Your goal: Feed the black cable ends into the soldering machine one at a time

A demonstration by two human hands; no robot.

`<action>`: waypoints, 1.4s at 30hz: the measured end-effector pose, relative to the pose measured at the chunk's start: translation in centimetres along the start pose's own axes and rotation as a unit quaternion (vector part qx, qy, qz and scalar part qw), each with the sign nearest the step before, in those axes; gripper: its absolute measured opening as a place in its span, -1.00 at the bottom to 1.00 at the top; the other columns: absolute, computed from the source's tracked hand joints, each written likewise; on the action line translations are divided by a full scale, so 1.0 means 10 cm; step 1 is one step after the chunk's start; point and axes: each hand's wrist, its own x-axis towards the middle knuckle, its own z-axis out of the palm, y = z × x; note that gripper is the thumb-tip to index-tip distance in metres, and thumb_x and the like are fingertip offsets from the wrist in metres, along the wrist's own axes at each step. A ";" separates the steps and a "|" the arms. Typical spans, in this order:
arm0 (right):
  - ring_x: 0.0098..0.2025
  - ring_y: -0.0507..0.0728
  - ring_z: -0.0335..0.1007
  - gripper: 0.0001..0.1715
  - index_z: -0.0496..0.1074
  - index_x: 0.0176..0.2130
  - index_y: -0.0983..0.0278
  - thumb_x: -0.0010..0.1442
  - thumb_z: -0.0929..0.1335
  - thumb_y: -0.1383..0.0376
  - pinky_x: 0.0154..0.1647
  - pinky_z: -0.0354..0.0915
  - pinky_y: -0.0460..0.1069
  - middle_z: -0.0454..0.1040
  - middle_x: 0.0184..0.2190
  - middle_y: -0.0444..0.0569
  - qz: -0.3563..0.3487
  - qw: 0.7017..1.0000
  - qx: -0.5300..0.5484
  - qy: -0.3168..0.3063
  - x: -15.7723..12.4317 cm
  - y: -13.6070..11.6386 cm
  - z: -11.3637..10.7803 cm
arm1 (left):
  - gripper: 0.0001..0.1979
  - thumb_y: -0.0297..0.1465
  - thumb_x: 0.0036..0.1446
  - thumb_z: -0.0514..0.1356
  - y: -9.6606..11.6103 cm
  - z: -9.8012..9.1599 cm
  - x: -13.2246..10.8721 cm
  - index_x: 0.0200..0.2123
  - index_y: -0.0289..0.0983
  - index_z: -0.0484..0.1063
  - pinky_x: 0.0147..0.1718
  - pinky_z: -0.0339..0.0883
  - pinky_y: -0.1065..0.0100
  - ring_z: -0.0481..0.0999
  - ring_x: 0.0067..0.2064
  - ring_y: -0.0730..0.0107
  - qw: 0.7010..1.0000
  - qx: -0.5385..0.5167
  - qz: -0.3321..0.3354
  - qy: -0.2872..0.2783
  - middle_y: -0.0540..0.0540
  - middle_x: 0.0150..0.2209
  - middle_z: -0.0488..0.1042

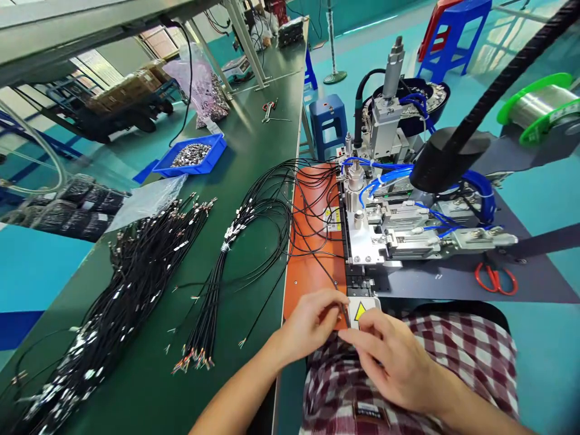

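Low in front of the machine, the fingers of my left hand (315, 317) are pinched around a thin black cable (345, 315). Close beside it, my right hand (399, 356) is curled with its fingertips near the same cable; whatever lies between them is hidden. Just behind the fingers is a white plate with a yellow warning triangle (360, 310). A bundle of black cables (222, 266), tied with a white band, lies on the green table, its loose ends reaching over the orange panel (312, 272) toward the metal machine (367, 235).
A large pile of black cables (122, 308) covers the table's left side. Behind it stands a blue tray (212, 162) of small metal parts. Red-handled scissors (493, 281) lie right of the machine. A dark round lamp head (446, 160) overhangs it, and a green wire spool (537, 109) stands farther right.
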 end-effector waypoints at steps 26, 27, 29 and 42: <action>-0.29 0.05 0.40 -0.85 0.40 -0.20 0.25 0.17 0.38 0.34 -0.22 0.34 -0.04 0.46 -0.32 -0.08 0.339 0.868 0.341 0.122 -0.14 0.14 -0.19 | -0.79 -0.38 0.30 0.00 0.30 0.28 0.16 -0.15 -0.21 0.43 -0.32 0.27 0.35 0.40 -0.33 0.35 0.990 0.100 0.005 -0.100 -0.08 -0.31 0.49; -0.27 0.06 0.41 -0.81 0.39 -0.17 0.25 0.17 0.39 0.32 -0.21 0.34 -0.04 0.46 -0.29 -0.07 0.350 0.853 0.364 0.129 -0.14 0.17 -0.22 | -0.78 -0.37 0.30 0.00 0.30 0.28 0.19 -0.16 -0.21 0.45 -0.37 0.26 0.39 0.40 -0.37 0.39 0.993 0.054 -0.018 -0.101 -0.06 -0.33 0.49; -0.28 0.06 0.43 -0.79 0.39 -0.16 0.27 0.17 0.39 0.28 -0.23 0.34 -0.03 0.47 -0.30 -0.05 0.381 0.825 0.397 0.128 -0.15 0.21 -0.24 | -0.78 -0.34 0.29 0.04 0.28 0.29 0.23 -0.18 -0.21 0.48 -0.44 0.24 0.44 0.38 -0.41 0.42 0.995 -0.012 -0.052 -0.083 -0.04 -0.37 0.49; -0.51 -0.02 0.29 -0.70 0.43 -0.39 0.32 0.21 0.37 0.13 -0.42 0.23 -0.09 0.39 -0.53 -0.15 0.414 0.732 0.521 0.146 -0.11 0.31 -0.18 | -0.75 -0.29 0.25 0.11 0.16 0.35 0.35 -0.07 -0.24 0.46 -0.38 0.28 0.43 0.41 -0.35 0.40 0.978 -0.167 -0.106 -0.069 -0.06 -0.37 0.47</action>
